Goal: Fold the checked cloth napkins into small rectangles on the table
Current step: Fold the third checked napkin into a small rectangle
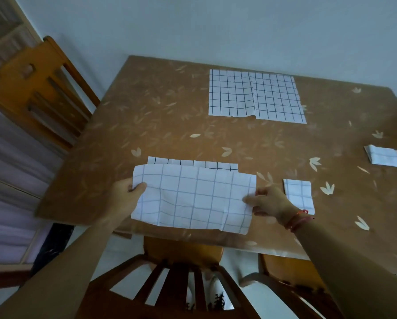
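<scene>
Five cloth pieces on one table (170, 125), brown leaf-print cover. Wooden chair (39, 88) at the table's left side, second chair (181, 272) tucked at its near edge. Open checked napkins (255, 96), two side by side and touching, lie flat toward the table's far edge. Half-folded napkin (193, 199) at the table's near edge, flap raised, strip of far layer showing beyond it. Left hand (124, 194) pinches its left edge, thumb on top; right hand (271, 201) pinches its right edge. Folded rectangle (300, 195) on the table's right half, just beside the right hand; second folded rectangle (385, 158) nearer the table's right edge. Red thread (298, 218) on the right wrist.
</scene>
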